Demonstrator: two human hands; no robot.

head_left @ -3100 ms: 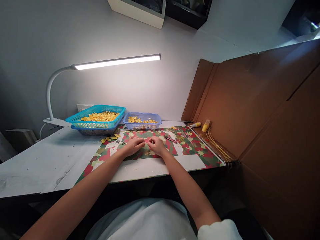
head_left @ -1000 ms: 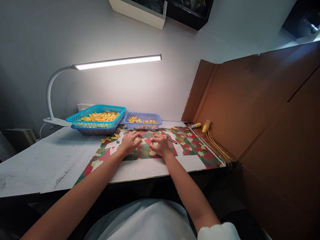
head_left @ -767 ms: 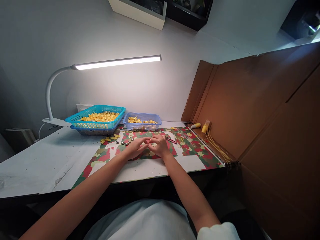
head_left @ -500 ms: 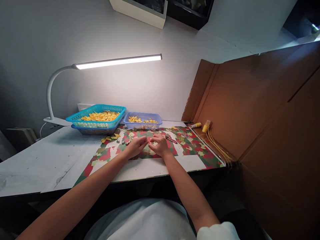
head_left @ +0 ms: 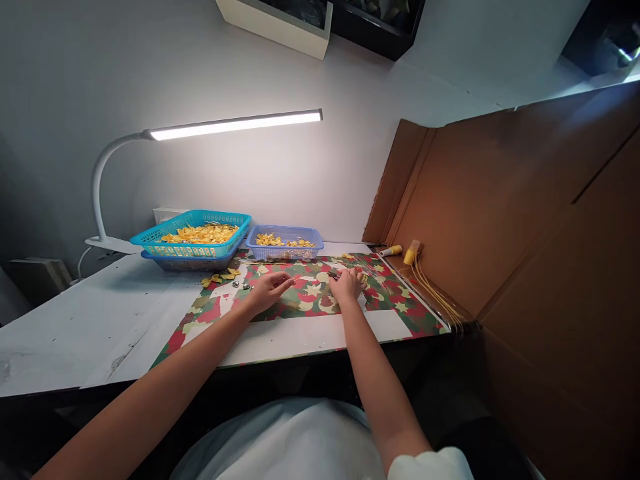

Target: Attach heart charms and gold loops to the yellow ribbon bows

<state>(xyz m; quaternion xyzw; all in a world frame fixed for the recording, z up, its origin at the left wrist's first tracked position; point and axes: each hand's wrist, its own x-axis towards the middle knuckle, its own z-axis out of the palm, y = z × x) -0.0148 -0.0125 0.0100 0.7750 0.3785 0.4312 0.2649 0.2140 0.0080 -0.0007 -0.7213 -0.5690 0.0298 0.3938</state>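
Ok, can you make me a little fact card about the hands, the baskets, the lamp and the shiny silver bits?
Left hand: over the patterned sheet, fingers bent; holding unclear
Right hand: at a dark-tipped tool; grip unclear
Turquoise basket: yellow pieces inside; stacked on a blue basket
Purple basket: yellow pieces too
Lamp: on
Silver bits: left of the left hand

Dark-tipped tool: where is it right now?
In the head view, the dark-tipped tool is just right of centre, over the patterned sheet. Only its tip shows, at the left edge of the right hand, which hides the rest.
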